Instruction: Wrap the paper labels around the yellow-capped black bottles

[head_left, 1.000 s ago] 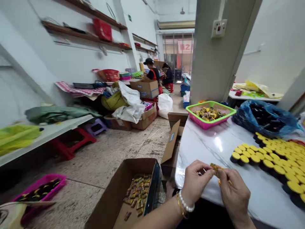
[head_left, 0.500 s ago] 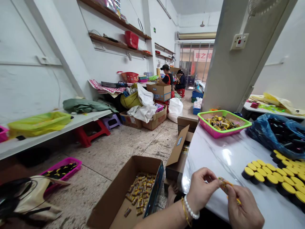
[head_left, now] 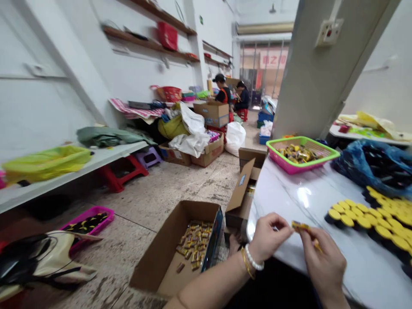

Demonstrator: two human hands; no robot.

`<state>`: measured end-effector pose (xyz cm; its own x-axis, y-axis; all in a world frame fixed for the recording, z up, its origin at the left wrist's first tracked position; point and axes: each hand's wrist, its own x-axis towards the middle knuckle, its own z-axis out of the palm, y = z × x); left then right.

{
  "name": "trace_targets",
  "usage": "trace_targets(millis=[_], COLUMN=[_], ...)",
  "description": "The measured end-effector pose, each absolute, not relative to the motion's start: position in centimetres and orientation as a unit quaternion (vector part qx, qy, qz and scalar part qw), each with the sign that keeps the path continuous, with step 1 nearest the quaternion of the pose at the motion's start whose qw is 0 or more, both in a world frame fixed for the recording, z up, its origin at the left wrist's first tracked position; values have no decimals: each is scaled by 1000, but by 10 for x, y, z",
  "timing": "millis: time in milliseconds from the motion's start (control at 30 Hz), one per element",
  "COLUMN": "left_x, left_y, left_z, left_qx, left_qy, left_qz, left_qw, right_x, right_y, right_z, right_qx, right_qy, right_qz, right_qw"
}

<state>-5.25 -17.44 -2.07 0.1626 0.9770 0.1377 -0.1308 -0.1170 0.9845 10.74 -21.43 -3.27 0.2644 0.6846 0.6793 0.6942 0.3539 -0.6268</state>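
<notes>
Projecting from the fingertips of the right hand (head_left: pixel 325 259), a small yellow-and-brown printed piece (head_left: pixel 300 226) is positioned above the near edge of the marble-patterned table (head_left: pixel 280 189). The free end of the piece points toward the left hand (head_left: pixel 268 237). The right thumb and forefinger are clamped on the other end. A second yellow item (head_left: pixel 317 245) shows lower down against the same hand; whether it is a separate part cannot be told.

The left hand is held level with the piece, forefinger and thumb curved toward each other with a gap behind the tips. The left thumb tip is just beside the free end of the piece; contact, and whether the left tips are pressed together, cannot be told. A white bead bracelet (head_left: pixel 256 258) and a gold-coloured bangle (head_left: pixel 247 265) encircle the left wrist.

To the right of the hands, yellow-topped black round caps (head_left: pixel 363 221) stand in close rows on the table. Beyond the hands, a pink basket with a green rim (head_left: pixel 283 162) contains further yellow-and-dark pieces (head_left: pixel 298 152). A blue plastic bag (head_left: pixel 349 161) holding black items is located beside that basket.

Left of the table, a topless cardboard box (head_left: pixel 164 251) on the floor contains loose yellow-and-brown pieces (head_left: pixel 196 241), gathered mostly along its right side. A second cardboard box (head_left: pixel 241 182), flap raised, is located between it and the table.
</notes>
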Motion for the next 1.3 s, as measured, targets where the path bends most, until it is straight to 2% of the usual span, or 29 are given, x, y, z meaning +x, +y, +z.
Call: trace_targets(millis=[267, 467, 667, 833, 1100, 1300], left_x=[-52, -42, -42, -44, -50, -56], left_y=[-172, -179, -183, -182, -184, -176], left_z=[-1, 8, 11, 12, 14, 11], left_qx=[495, 511, 517, 537, 537, 552], left_qy=[367, 357, 364, 365, 397, 404], left_qz=[557, 570, 581, 581, 578, 597], left_qw=[557, 535, 512, 491, 470, 420], right_x=[113, 108, 99, 96, 95, 92], right_y=[-200, -206, -210, -213, -216, -212], right_z=[-15, -7, -2, -1, -15, -18], right_qx=[-553, -527, -509, -527, -582, -565], right_qy=[-471, -444, -443, -467, -526, -548], right_qz=[223, 271, 279, 265, 156, 190], right_qw=[650, 672, 683, 659, 600, 587])
